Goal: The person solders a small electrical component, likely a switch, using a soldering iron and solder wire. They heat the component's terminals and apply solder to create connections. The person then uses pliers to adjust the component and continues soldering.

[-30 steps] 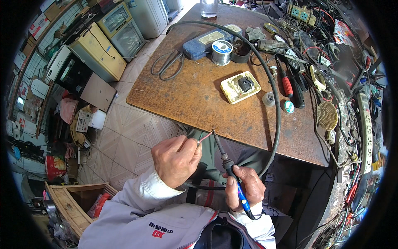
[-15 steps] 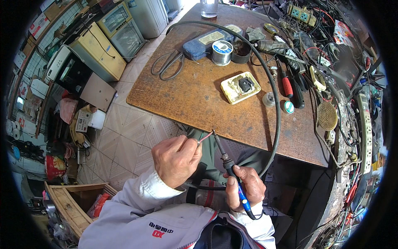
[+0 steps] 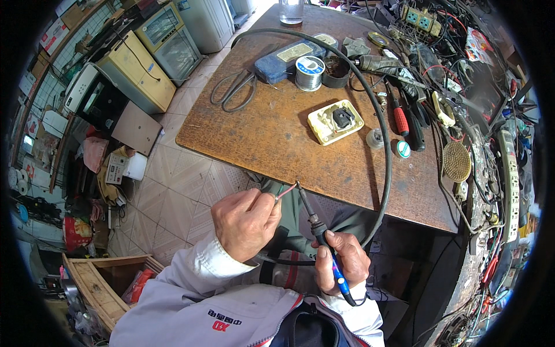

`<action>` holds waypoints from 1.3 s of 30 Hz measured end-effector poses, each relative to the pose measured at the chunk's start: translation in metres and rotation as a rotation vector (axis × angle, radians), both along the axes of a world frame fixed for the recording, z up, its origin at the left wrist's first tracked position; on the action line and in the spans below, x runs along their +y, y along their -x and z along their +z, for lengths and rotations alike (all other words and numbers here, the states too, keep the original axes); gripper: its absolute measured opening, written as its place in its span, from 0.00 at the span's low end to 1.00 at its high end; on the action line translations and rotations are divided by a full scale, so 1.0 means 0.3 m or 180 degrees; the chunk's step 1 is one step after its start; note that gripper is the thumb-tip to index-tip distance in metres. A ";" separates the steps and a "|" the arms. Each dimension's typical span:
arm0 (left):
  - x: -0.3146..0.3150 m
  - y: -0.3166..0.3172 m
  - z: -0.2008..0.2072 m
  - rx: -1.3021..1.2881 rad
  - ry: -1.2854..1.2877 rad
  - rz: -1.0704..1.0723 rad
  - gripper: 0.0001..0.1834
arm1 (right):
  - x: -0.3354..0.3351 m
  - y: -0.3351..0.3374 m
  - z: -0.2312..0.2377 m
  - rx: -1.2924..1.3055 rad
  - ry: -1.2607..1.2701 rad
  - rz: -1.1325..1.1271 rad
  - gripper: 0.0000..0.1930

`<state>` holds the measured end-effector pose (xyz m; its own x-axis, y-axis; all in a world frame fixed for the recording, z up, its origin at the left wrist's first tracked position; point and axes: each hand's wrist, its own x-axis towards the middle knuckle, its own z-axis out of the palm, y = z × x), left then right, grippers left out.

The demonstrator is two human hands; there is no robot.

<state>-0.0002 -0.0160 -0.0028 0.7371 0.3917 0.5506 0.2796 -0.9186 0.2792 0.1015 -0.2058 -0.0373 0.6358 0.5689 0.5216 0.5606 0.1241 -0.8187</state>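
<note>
My left hand [image 3: 247, 222] is closed in a pinch on a thin red wire [image 3: 287, 191], whose end sticks out past the fingertips. In my right hand [image 3: 346, 263] is a soldering iron [image 3: 318, 228] with a blue and black handle, pointing up and away from me. Its tip meets the wire's end at the near edge of the wooden table [image 3: 248, 139]. A thick black cable [image 3: 386, 173] loops over the tabletop and down beside my right hand. Beyond the hands lies a cream plastic housing [image 3: 324, 134] with a black part inside.
A solder spool [image 3: 309, 80], black scissors [image 3: 236, 92] and a blue case [image 3: 283, 65] lie farther back. Right of the housing are a small clear jar [image 3: 374, 139], a green-topped tin [image 3: 403, 150] and a red-handled screwdriver [image 3: 400, 118]. Tangled wires and tools crowd the right side.
</note>
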 end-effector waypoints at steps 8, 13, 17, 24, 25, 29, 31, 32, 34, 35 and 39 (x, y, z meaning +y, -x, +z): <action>-0.001 0.000 0.003 0.0003 -0.0019 0.0007 0.11 | -0.007 -0.003 -0.005 -0.0007 0.0074 0.0019 0.11; 0.001 -0.001 0.001 -0.0015 -0.0007 0.0004 0.11 | -0.008 -0.001 -0.010 -0.0003 0.0076 0.0016 0.11; 0.002 0.000 -0.001 -0.0020 -0.0015 0.0001 0.11 | -0.007 -0.001 -0.007 0.0006 0.0082 0.0014 0.11; 0.002 0.001 -0.002 -0.0023 0.0014 -0.0001 0.11 | -0.006 -0.001 0.001 0.0008 0.0103 0.0018 0.11; 0.002 0.002 -0.001 -0.0021 0.0024 -0.0008 0.11 | -0.006 -0.001 0.001 0.0003 0.0097 0.0024 0.11; 0.000 0.000 0.001 -0.0040 0.0028 -0.0015 0.11 | -0.006 0.004 -0.012 0.0015 0.0014 0.0009 0.11; -0.001 0.001 0.001 -0.0026 0.0024 -0.0006 0.11 | -0.006 0.000 -0.010 0.0005 0.0014 0.0038 0.12; -0.002 0.002 0.002 -0.0023 0.0027 0.0004 0.11 | -0.006 0.000 -0.010 0.0009 0.0016 0.0043 0.12; -0.003 0.002 0.005 -0.0016 0.0033 0.0026 0.11 | -0.007 0.000 -0.012 0.0018 0.0019 0.0055 0.12; -0.003 0.002 0.004 -0.0008 0.0034 0.0027 0.11 | -0.007 -0.001 -0.011 0.0029 0.0025 0.0055 0.12; -0.003 0.002 0.005 0.0018 0.0034 0.0027 0.11 | -0.007 0.000 -0.011 0.0065 0.0020 0.0054 0.13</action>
